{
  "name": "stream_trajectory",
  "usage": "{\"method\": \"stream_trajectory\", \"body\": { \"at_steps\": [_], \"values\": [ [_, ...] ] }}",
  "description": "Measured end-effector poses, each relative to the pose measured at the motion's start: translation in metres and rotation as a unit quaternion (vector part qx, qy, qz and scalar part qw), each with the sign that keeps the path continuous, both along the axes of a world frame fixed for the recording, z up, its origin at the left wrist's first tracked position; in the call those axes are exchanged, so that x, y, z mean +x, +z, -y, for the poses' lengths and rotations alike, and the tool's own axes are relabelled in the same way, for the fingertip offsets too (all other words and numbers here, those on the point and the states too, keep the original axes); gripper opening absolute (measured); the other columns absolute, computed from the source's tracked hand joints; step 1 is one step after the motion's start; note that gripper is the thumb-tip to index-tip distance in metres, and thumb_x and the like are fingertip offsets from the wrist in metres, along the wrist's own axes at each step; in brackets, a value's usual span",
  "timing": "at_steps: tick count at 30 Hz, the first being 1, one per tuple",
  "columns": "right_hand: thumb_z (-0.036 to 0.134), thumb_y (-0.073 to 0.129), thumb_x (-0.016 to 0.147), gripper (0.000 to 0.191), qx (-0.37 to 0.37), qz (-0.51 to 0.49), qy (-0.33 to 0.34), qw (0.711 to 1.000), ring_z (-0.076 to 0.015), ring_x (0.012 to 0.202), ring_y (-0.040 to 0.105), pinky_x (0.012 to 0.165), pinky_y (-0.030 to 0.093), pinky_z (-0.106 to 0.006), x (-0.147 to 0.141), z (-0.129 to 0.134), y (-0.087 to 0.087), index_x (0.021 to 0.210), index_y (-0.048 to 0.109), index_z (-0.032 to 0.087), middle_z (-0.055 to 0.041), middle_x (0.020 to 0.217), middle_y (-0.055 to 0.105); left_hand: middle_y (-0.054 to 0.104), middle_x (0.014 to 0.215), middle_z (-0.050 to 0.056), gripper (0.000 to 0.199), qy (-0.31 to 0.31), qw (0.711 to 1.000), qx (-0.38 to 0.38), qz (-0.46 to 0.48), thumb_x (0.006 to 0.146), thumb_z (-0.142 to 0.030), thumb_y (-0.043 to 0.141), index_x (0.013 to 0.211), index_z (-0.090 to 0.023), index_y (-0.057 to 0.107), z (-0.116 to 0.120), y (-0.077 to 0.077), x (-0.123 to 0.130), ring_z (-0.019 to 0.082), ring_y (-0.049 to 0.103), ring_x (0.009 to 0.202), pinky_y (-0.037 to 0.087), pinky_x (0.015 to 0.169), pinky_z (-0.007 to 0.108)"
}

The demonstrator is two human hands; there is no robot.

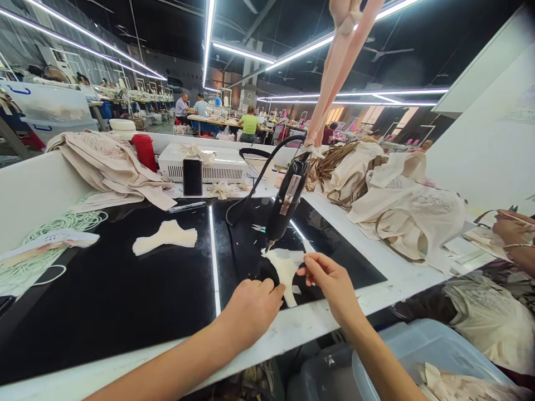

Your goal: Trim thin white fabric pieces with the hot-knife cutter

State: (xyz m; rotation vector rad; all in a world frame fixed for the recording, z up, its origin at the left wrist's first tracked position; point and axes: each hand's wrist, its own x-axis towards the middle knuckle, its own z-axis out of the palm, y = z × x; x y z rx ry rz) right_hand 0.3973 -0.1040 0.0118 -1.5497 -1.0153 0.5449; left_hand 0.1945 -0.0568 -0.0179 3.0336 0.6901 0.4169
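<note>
This is looking like a garment workshop: workers [249, 123] are sitting at long rows of sewing tables [209, 123], tube lights [244, 53] are glowing overhead, and beige garments [412, 209] are lying heaped on a white bench [334, 220].

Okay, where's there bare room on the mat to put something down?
Widest: the mat between the green cords, left pad and your left hand. Smaller: between your right hand and the clothes pile. Crowded around the tool: second pad, snips, both hands.
</note>
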Motion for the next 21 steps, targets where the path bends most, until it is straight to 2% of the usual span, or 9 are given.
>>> {"method": "stream_trajectory", "body": {
  "at_steps": [2,4,6,8,11,16,18,21],
  "values": [
    [0.058,0.078,0.079,0.038,0.039,-0.054,-0.013,0.998,-0.0221,0.067,0.076,0.057,0.058,-0.029,0.003,-0.012,0.004,0.081,0.073,0.02,-0.0046,0.075,0.075,0.068,0.088,0.004,0.028,-0.001,1.0,-0.011,-0.001,0.107,-0.024,0.053,0.132,-0.016,0.064,-0.001,0.002,0.0,0.022,0.07,0.075,0.052,0.062,0.034],
    [0.059,0.08,0.078,0.04,0.09,-0.096,-0.031,0.991,-0.0256,0.088,0.081,0.066,0.063,-0.03,0.005,-0.024,0.01,0.083,0.071,0.021,-0.0052,0.087,0.077,0.069,0.09,0.005,0.029,-0.001,1.0,-0.024,-0.002,0.107,-0.023,0.051,0.132,-0.016,0.064,-0.002,0.003,0.0,0.023,0.07,0.075,0.052,0.063,0.035],
    [0.059,0.079,0.079,0.039,0.148,-0.121,-0.053,0.98,-0.0238,0.101,0.08,0.077,0.064,-0.03,0.008,-0.032,0.017,0.087,0.068,0.023,-0.0028,0.094,0.077,0.069,0.092,0.006,0.029,0.001,0.999,-0.042,-0.001,0.107,-0.023,0.05,0.132,-0.016,0.064,-0.002,0.004,0.0,0.023,0.07,0.076,0.053,0.064,0.036],
    [0.059,0.08,0.08,0.037,0.205,-0.131,-0.067,0.968,-0.0202,0.105,0.078,0.085,0.063,-0.029,0.009,-0.035,0.027,0.089,0.066,0.025,0.001,0.094,0.076,0.069,0.093,0.007,0.029,0.003,0.998,-0.065,0.002,0.107,-0.022,0.049,0.13,-0.017,0.066,-0.002,0.005,-0.001,0.024,0.071,0.079,0.054,0.067,0.036],
    [0.055,0.081,0.082,0.033,0.252,-0.125,-0.052,0.958,-0.0178,0.101,0.078,0.087,0.061,-0.029,0.005,-0.026,0.039,0.089,0.066,0.026,0.0031,0.09,0.074,0.07,0.096,0.008,0.03,0.004,0.994,-0.112,0.014,0.106,-0.021,0.05,0.13,-0.017,0.067,-0.001,0.007,-0.001,0.025,0.072,0.087,0.055,0.074,0.037],
    [0.05,0.075,0.089,0.026,0.228,-0.097,0.033,0.968,-0.0176,0.082,0.073,0.078,0.061,-0.031,-0.018,0.008,0.04,0.088,0.074,0.024,-0.003,0.089,0.076,0.073,0.104,0.009,0.032,0.011,0.968,-0.239,0.071,0.105,-0.023,0.049,0.129,-0.019,0.069,-0.006,0.016,-0.008,0.026,0.072,0.098,0.054,0.088,0.039],
    [0.05,0.071,0.093,0.028,0.209,-0.089,0.059,0.972,-0.0179,0.08,0.071,0.075,0.06,-0.03,-0.029,0.019,0.035,0.086,0.075,0.023,-0.0039,0.085,0.075,0.075,0.106,0.007,0.033,0.013,0.945,-0.307,0.109,0.105,-0.024,0.046,0.124,-0.022,0.072,-0.01,0.02,-0.014,0.024,0.071,0.099,0.053,0.091,0.038],
    [0.053,0.064,0.098,0.034,0.182,-0.082,0.094,0.975,-0.0201,0.08,0.07,0.074,0.059,-0.031,-0.041,0.031,0.026,0.085,0.073,0.023,-0.0057,0.082,0.073,0.077,0.099,0.004,0.033,0.013,0.891,-0.427,0.157,0.105,-0.031,0.044,0.105,-0.02,0.076,-0.016,0.027,-0.023,0.021,0.07,0.09,0.053,0.085,0.033]
  ]
}}
